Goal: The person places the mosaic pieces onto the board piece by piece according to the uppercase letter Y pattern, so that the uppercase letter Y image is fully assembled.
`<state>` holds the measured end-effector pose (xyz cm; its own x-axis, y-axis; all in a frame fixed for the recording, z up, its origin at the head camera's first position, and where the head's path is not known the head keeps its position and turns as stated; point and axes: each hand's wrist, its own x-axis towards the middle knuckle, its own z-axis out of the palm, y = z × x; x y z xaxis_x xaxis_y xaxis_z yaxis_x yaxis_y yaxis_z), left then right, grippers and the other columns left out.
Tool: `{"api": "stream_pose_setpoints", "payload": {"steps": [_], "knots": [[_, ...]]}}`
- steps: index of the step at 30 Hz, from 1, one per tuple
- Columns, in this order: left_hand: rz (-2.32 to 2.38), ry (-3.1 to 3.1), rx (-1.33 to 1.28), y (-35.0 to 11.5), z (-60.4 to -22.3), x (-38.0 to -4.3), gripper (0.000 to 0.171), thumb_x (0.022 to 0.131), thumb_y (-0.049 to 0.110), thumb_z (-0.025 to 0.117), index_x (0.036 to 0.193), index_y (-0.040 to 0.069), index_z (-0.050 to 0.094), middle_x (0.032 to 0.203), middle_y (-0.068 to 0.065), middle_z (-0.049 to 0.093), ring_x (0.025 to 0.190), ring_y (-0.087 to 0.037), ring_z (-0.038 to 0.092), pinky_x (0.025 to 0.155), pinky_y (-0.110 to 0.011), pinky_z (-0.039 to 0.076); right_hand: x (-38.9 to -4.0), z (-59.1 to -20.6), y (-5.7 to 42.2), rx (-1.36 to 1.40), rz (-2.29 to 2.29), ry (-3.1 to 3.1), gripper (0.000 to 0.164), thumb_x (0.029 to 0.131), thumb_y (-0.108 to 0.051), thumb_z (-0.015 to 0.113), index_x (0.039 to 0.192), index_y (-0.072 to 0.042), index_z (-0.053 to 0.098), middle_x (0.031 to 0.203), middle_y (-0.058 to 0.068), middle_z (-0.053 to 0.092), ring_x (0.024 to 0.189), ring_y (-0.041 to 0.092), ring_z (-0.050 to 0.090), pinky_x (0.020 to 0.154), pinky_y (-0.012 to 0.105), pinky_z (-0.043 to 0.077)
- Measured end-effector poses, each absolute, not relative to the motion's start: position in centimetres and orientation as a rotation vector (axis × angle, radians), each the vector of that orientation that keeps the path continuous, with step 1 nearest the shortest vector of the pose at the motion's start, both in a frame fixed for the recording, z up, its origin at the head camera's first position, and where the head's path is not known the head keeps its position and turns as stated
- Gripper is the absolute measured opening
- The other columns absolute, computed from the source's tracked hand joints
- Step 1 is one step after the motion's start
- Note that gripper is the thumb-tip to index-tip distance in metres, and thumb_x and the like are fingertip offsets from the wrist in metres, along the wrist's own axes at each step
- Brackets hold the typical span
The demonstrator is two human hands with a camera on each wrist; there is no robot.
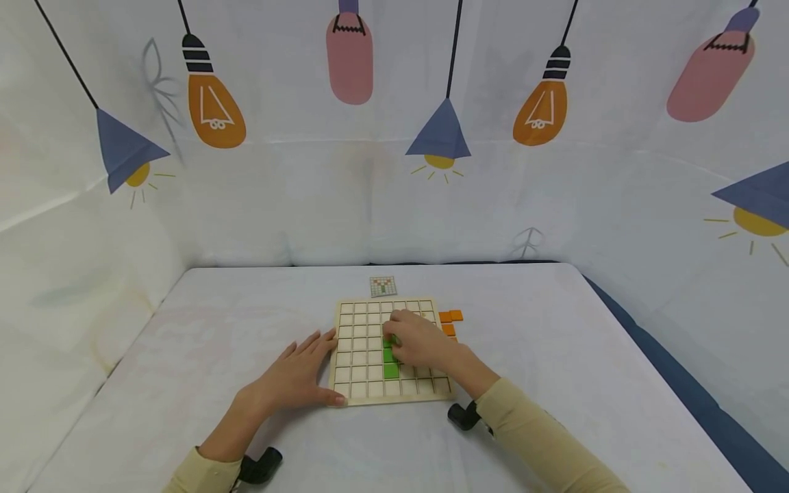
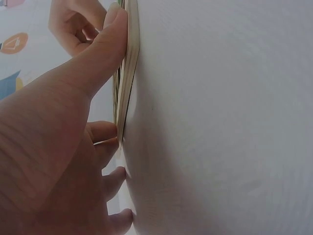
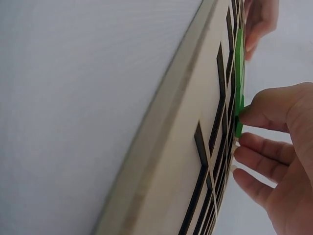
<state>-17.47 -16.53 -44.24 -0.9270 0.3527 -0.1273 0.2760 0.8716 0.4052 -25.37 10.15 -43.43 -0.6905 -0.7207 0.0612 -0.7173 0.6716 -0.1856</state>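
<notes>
A square wooden grid board (image 1: 360,344) lies on the white table. Green square tiles (image 1: 391,370) form a short column in its cells. My left hand (image 1: 288,376) rests at the board's left side, fingers spread, with the thumb on the near left corner. Over the middle of the grid, my right hand (image 1: 420,342) pinches a green tile (image 3: 239,115) at the far end of the column. In the right wrist view the thumb is on that tile's edge and the other fingers reach down by the grid. The right hand covers part of the grid in the head view.
Several orange square tiles (image 1: 456,315) lie beside the board's right edge, partly behind the right hand. A small card (image 1: 383,286) with a coloured grid pattern lies just beyond the board. A patterned white cloth (image 1: 308,205) hangs behind the table.
</notes>
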Motion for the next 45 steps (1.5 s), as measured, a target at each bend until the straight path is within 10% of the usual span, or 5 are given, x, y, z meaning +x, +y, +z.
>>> {"api": "stream_pose_setpoints", "payload": {"steps": [45], "knots": [[0.549,2.859,0.5,-16.6,-44.5,-17.5,0.114,0.068,0.073,0.074,0.155,0.012,0.033,0.167,-0.002,0.022,0.155,-0.032,0.019,0.12,-0.066,0.018,-25.5,-43.0,12.3,-1.235,-0.401,2.805,0.02,0.091,-0.005,0.061,0.1,-0.019,0.071,0.096,-0.007,0.059,0.085,0.008,0.05,0.079,0.025,0.049]]}}
